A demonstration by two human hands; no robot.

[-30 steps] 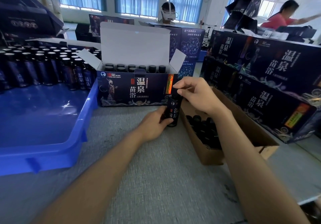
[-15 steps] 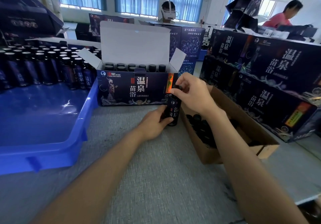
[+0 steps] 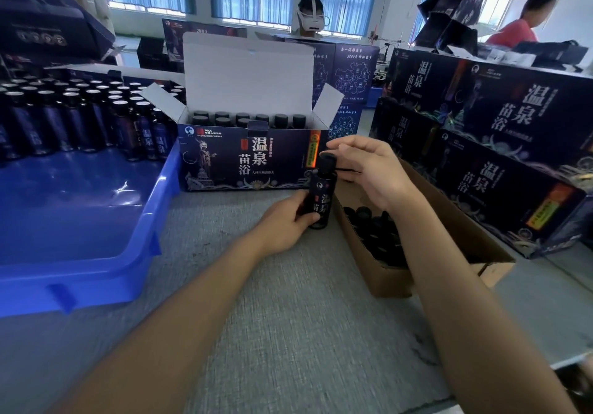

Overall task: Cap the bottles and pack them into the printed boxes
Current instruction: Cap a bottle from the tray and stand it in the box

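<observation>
1. A worker is capping a dark bottle (image 3: 322, 193) that is standing upright on the grey surface (image 3: 288, 333), just in front of the right front corner of the open printed box (image 3: 244, 163).
2. The left hand (image 3: 285, 221) is gripping the bottle's lower body, coming in from 8 o'clock with its fingers wrapped round the label.
3. The right hand (image 3: 369, 173) is arching in from 3 o'clock, finger and thumb curled onto the black cap (image 3: 326, 159) and seemingly pinching it. How far the cap is seated cannot be told.
4. The bottle's long axis is running vertically, which puts the cap at 12 o'clock from the left hand. The right hand is the nearer one, so any tightening twist is likely falling to it.
5. The box's open top is lying at 11 o'clock from the bottle, with rows of capped bottles filling its back.
6. A carton (image 3: 388, 282) of loose caps is sitting at 4 o'clock, and a blue tray (image 3: 106, 246) of waiting bottles (image 3: 80, 118) at 9 o'clock.
</observation>
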